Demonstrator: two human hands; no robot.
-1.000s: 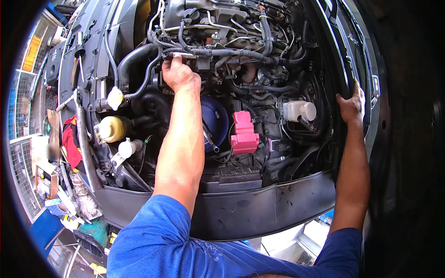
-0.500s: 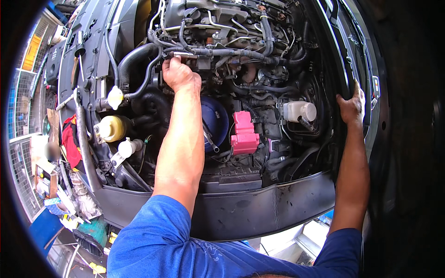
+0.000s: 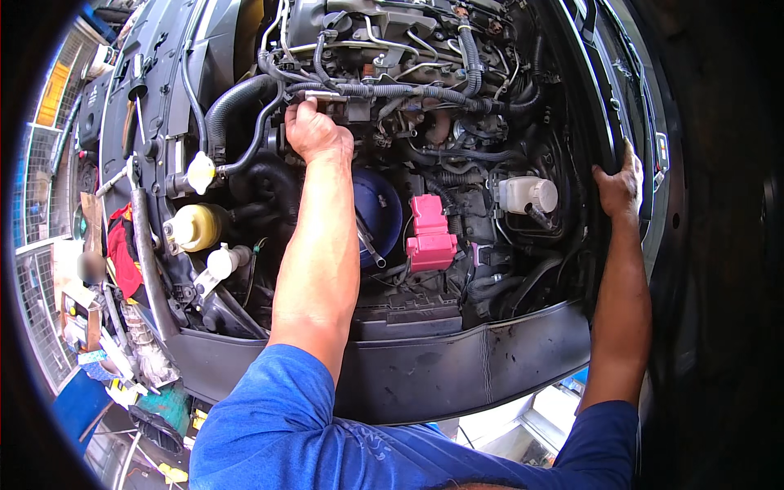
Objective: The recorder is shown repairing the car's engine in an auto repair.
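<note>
My left hand (image 3: 318, 135) reaches into the engine bay, closed, with its fingertips beneath a ribbed black wiring conduit (image 3: 400, 91). A pale metal piece shows right by the fingers; what they grip is hidden. Off to the right, my right hand (image 3: 622, 186) leans on the edge of the car body (image 3: 614, 122), thumb spread from the fingers. Below my left hand, partly behind the forearm, is a round blue basin (image 3: 384, 208) with a metal bar tool (image 3: 371, 249) lying in it. The engine (image 3: 384, 49) with its pipes stands farther off.
A red battery terminal cover (image 3: 431, 233) and a white fluid reservoir (image 3: 527, 196) stand right of the basin. Yellowish reservoir (image 3: 194, 227) and hoses lie left. A black fender cover (image 3: 465, 359) hangs along the near edge. A ratchet (image 3: 132, 171) lies at the far left.
</note>
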